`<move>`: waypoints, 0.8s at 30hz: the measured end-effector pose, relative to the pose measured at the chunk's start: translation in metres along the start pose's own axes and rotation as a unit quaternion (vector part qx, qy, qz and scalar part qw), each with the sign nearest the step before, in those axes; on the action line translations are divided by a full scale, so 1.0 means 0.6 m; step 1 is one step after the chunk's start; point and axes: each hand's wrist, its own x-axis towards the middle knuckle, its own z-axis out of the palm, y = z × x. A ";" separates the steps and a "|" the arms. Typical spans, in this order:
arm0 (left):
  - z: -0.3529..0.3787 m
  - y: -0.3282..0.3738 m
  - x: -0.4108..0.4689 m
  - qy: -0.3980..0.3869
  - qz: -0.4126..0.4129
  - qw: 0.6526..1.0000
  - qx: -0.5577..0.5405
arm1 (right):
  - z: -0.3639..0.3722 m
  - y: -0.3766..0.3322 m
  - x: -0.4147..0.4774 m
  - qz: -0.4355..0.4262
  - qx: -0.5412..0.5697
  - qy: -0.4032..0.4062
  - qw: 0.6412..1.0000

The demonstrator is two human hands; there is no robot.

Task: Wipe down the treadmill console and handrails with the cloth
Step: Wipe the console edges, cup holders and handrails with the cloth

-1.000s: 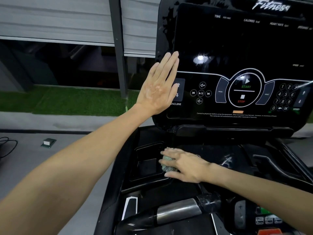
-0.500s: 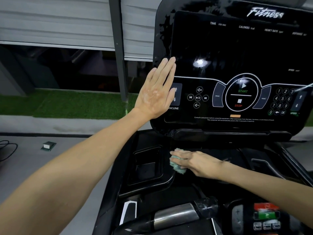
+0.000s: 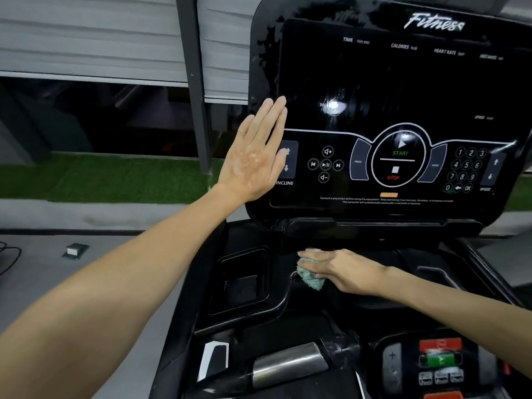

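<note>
In the head view, our left hand (image 3: 253,156) lies flat against the left edge of the console (image 3: 403,90). Its fingers are straight and together and hold nothing, and the palm partly covers the incline key. We judge that it is there to steady the panel, or ourselves, while the other hand works, though resting on that key risks a stray press.

Our right hand (image 3: 342,269) reaches across below the screen. Its fingers lie over the bunched green cloth (image 3: 309,276), and the thumb seems to pinch the cloth from beneath. The cloth is pressed onto the dark deck just under the console's lower lip, beside the recessed tray (image 3: 244,280). Bunching it gives a firm pad that can get into that shadowed seam.

We take this to be the lower console pass. The handrail (image 3: 288,362), with its metal grip, sits nearest us and well apart from the cloth, so it looks not yet reached. The small control pad (image 3: 440,361) at lower right is blurred.
</note>
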 end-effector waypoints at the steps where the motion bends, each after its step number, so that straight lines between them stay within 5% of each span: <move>1: 0.000 0.000 -0.001 0.000 -0.001 1.000 0.000 | -0.001 -0.009 0.014 -0.005 0.002 0.005 1.000; 7: -0.002 -0.001 -0.001 -0.006 0.001 1.000 0.003 | 0.018 -0.020 0.038 -0.039 0.012 0.011 0.999; 14: 0.001 0.001 -0.001 -0.001 -0.006 1.000 0.008 | -0.002 0.012 -0.023 0.018 0.027 0.036 0.999; 24: 0.002 -0.001 -0.002 -0.003 -0.001 1.000 -0.002 | 0.019 -0.051 0.066 -0.061 0.060 0.028 0.996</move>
